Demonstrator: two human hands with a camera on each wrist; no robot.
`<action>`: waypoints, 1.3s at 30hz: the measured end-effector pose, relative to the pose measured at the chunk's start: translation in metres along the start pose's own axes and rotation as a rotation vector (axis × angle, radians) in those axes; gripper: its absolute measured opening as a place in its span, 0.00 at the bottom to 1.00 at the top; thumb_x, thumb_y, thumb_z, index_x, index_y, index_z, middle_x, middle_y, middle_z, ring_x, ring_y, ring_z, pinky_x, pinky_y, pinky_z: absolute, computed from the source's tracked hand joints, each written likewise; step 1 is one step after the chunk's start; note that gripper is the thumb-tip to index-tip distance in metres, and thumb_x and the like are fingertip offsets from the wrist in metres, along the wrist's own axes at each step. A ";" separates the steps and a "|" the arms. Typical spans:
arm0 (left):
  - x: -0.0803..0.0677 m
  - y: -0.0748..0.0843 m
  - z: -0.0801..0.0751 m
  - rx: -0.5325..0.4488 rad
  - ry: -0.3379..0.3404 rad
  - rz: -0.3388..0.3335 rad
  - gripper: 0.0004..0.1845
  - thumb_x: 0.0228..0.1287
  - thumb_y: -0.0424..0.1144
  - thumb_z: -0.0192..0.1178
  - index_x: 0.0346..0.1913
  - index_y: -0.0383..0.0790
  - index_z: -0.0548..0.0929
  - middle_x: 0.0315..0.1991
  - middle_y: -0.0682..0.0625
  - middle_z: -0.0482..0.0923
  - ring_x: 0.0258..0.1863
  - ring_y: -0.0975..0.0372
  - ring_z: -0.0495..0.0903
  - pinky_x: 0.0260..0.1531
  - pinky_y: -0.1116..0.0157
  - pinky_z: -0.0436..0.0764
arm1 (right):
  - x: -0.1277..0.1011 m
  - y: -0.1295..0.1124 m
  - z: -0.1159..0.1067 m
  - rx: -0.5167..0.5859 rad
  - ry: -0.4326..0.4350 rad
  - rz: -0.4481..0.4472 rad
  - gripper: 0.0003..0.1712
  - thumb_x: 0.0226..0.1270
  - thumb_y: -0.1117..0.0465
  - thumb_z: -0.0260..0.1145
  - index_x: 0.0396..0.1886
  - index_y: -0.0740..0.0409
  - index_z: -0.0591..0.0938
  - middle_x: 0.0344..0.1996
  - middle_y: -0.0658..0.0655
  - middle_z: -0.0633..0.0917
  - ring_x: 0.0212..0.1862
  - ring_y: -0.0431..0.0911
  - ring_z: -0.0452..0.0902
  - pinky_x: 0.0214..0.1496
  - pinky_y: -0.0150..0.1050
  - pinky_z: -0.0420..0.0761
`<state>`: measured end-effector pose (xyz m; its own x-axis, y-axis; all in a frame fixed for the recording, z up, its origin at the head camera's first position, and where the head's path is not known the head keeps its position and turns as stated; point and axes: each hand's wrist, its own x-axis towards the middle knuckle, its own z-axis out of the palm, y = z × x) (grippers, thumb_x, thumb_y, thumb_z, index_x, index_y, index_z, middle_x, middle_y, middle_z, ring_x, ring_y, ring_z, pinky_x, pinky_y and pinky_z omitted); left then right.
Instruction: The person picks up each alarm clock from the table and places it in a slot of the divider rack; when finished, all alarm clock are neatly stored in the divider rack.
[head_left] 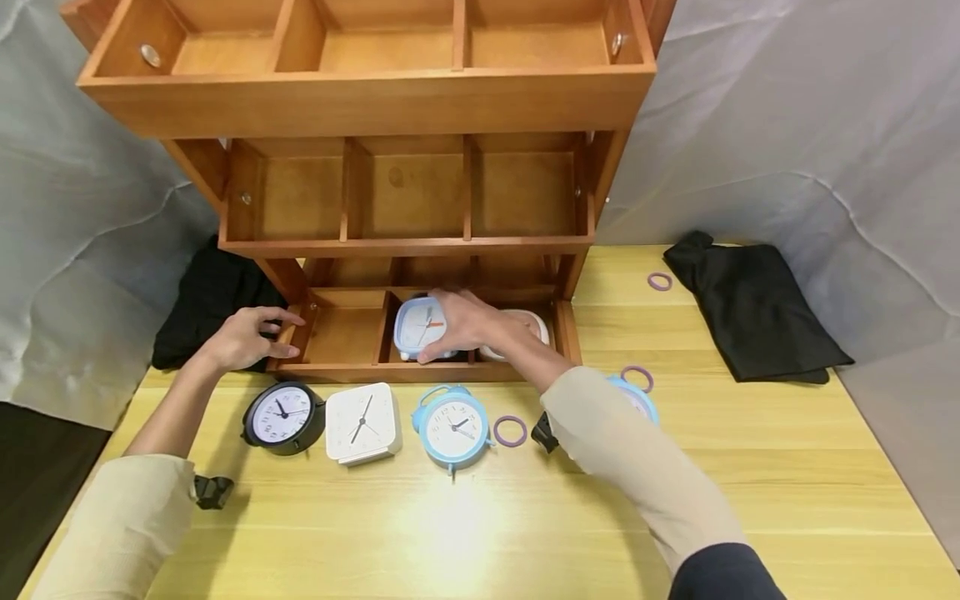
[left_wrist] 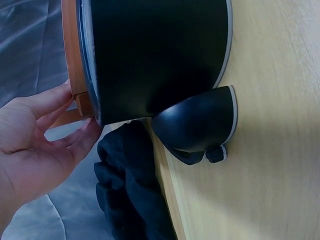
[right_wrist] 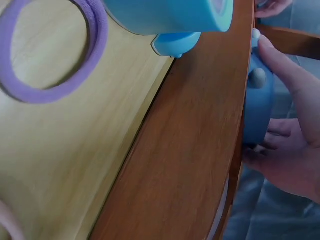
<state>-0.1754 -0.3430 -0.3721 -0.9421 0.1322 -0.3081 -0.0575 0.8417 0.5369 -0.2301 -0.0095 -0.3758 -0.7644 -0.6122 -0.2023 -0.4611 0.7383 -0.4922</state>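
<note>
The pale blue square clock (head_left: pixel 418 327) is standing upright in the middle compartment of the wooden rack's (head_left: pixel 420 371) lowest tier, its dial facing out toward the person, and the right hand (head_left: pixel 468 321) is gripping it with fingers curled over its top and right side, a white clock (head_left: pixel 525 321) sitting just beside it in the right compartment. The left hand (head_left: pixel 243 337) is resting its relaxed fingers against the rack's left end, holding nothing. On the worktop (head_left: pixel 750 467) before the rack, a black round clock (head_left: pixel 283 417), a white square clock (head_left: pixel 362 422), a blue round clock (head_left: pixel 452 425) and a purple ring (head_left: pixel 510 431) are lying in a row.
</note>
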 end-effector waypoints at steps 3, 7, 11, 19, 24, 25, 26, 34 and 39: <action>0.000 0.000 0.000 0.001 -0.001 0.003 0.28 0.59 0.40 0.65 0.61 0.32 0.72 0.68 0.25 0.54 0.61 0.33 0.63 0.54 0.40 0.70 | 0.004 -0.001 0.002 -0.027 -0.047 -0.007 0.63 0.43 0.34 0.74 0.73 0.60 0.58 0.65 0.59 0.69 0.63 0.50 0.68 0.65 0.42 0.69; -0.001 0.001 -0.001 0.003 -0.004 0.007 0.28 0.59 0.40 0.65 0.61 0.33 0.72 0.68 0.25 0.54 0.61 0.33 0.63 0.54 0.40 0.71 | 0.007 -0.002 0.002 -0.059 -0.102 0.016 0.59 0.49 0.31 0.67 0.73 0.59 0.58 0.63 0.58 0.72 0.61 0.48 0.70 0.65 0.41 0.70; -0.001 0.000 -0.001 0.000 -0.005 0.006 0.28 0.59 0.40 0.66 0.61 0.32 0.73 0.68 0.25 0.54 0.61 0.33 0.63 0.54 0.40 0.71 | 0.009 -0.003 -0.001 -0.064 -0.142 0.037 0.55 0.55 0.31 0.63 0.73 0.59 0.58 0.59 0.58 0.75 0.58 0.47 0.71 0.64 0.41 0.70; -0.001 0.000 -0.001 -0.004 -0.007 -0.002 0.29 0.58 0.40 0.66 0.61 0.33 0.72 0.68 0.26 0.54 0.62 0.33 0.62 0.54 0.40 0.70 | 0.011 -0.003 -0.004 -0.067 -0.171 0.055 0.55 0.54 0.38 0.69 0.74 0.58 0.55 0.65 0.59 0.70 0.62 0.48 0.67 0.67 0.42 0.66; -0.001 0.000 -0.001 -0.007 -0.002 0.003 0.28 0.59 0.39 0.66 0.61 0.33 0.73 0.68 0.26 0.54 0.62 0.33 0.62 0.55 0.40 0.70 | 0.010 -0.007 -0.005 -0.107 -0.181 0.046 0.55 0.56 0.39 0.68 0.74 0.60 0.54 0.68 0.61 0.67 0.66 0.50 0.65 0.70 0.42 0.64; 0.000 0.000 -0.001 -0.009 -0.001 0.005 0.28 0.58 0.39 0.66 0.61 0.33 0.73 0.68 0.26 0.55 0.62 0.33 0.63 0.55 0.40 0.70 | 0.009 -0.007 -0.005 -0.114 -0.183 0.047 0.55 0.56 0.39 0.68 0.74 0.60 0.54 0.68 0.61 0.67 0.67 0.50 0.65 0.70 0.42 0.64; 0.000 0.000 -0.001 -0.010 0.000 0.008 0.29 0.58 0.39 0.66 0.61 0.33 0.73 0.68 0.26 0.55 0.62 0.33 0.63 0.55 0.40 0.70 | 0.008 -0.007 -0.005 -0.122 -0.185 0.048 0.55 0.56 0.39 0.68 0.74 0.60 0.54 0.68 0.61 0.67 0.67 0.50 0.65 0.70 0.42 0.64; -0.002 0.000 0.000 -0.020 0.004 0.014 0.28 0.58 0.39 0.66 0.61 0.32 0.72 0.68 0.26 0.54 0.62 0.33 0.62 0.55 0.40 0.70 | -0.016 -0.032 -0.007 -0.007 -0.042 -0.044 0.51 0.55 0.42 0.70 0.73 0.58 0.59 0.71 0.59 0.64 0.71 0.51 0.59 0.72 0.44 0.61; -0.002 0.000 -0.001 -0.013 0.006 0.021 0.28 0.59 0.39 0.66 0.61 0.33 0.73 0.68 0.26 0.55 0.62 0.33 0.62 0.55 0.40 0.70 | -0.044 -0.066 0.020 0.063 -0.110 -0.214 0.43 0.54 0.45 0.71 0.68 0.52 0.68 0.68 0.52 0.69 0.69 0.46 0.64 0.71 0.41 0.63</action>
<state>-0.1736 -0.3442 -0.3709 -0.9450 0.1469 -0.2922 -0.0417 0.8321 0.5531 -0.1569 -0.0371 -0.3516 -0.5975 -0.7821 -0.1769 -0.5751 0.5718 -0.5851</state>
